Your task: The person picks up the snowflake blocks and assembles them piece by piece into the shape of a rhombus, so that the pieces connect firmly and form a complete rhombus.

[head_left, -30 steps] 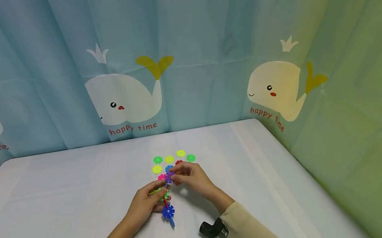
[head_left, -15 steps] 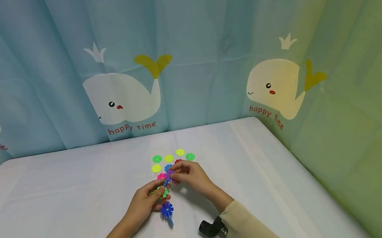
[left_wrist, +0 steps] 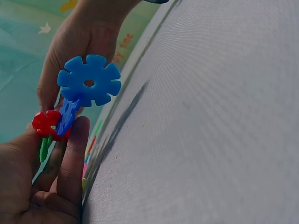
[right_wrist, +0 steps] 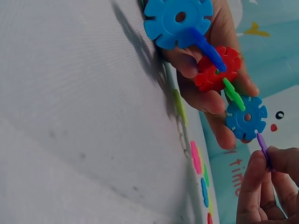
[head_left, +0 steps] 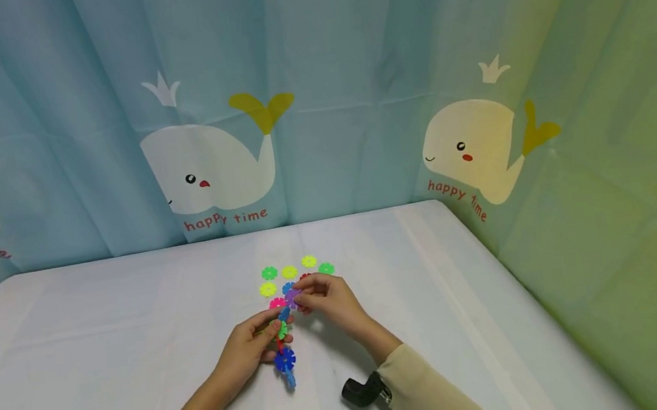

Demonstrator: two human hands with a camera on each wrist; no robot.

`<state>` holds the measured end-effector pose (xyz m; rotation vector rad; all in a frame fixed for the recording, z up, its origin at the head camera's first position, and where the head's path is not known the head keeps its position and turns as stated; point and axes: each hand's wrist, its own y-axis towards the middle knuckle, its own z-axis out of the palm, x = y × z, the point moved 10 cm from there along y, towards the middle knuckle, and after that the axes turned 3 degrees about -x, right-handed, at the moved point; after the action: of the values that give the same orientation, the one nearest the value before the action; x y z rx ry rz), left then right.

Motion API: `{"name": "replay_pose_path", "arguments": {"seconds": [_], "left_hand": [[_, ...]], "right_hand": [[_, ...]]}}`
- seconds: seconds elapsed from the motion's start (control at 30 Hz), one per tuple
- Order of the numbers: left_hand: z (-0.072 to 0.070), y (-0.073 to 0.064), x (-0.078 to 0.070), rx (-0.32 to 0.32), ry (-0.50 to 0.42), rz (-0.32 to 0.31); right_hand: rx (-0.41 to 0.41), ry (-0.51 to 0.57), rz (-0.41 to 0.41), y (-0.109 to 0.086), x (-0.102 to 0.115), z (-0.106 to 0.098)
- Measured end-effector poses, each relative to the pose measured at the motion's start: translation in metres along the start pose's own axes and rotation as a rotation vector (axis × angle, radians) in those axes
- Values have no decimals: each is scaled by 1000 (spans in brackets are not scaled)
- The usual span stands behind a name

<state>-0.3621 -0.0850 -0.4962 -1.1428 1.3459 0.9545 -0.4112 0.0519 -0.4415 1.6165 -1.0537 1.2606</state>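
Note:
My left hand (head_left: pixel 246 348) grips a chain of slotted plastic snowflake discs around its middle. Along the chain, the right wrist view shows a light blue disc (right_wrist: pixel 158 29), a dark blue disc (right_wrist: pixel 209 50) edge-on, a red disc (right_wrist: pixel 208 78), a green disc (right_wrist: pixel 233 94) and another blue disc (right_wrist: pixel 236 123). Thumb and fingers of my right hand (head_left: pixel 341 306) pinch a purple snowflake disc (right_wrist: pixel 263 148), its edge right at a slot in the end blue disc. The left wrist view shows the light blue end hanging above the table, with the left fingers beside the red disc.
Loose snowflake discs lie on the white table (head_left: pixel 133 347) beyond the hands, among them a green disc (head_left: pixel 269 272), a yellow disc (head_left: pixel 308 261) and a pink disc (head_left: pixel 277 303). A whale-print curtain (head_left: pixel 352 152) borders the table behind and to the right.
The chain has turned slightly in the left hand, its near end shifting a little left, and more of its far blue disc shows. The right hand has edged slightly up with the purple disc.

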Motion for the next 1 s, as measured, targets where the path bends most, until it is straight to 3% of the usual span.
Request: {"name": "replay_pose_path", "arguments": {"seconds": [0.47, 1.0], "left_hand": [[2, 1, -1, 16, -35, 25], [-2, 0, -3, -51, 17, 29]], "right_hand": [[35, 16, -28, 2, -11, 8], [15, 0, -13, -1, -13, 10]]}}
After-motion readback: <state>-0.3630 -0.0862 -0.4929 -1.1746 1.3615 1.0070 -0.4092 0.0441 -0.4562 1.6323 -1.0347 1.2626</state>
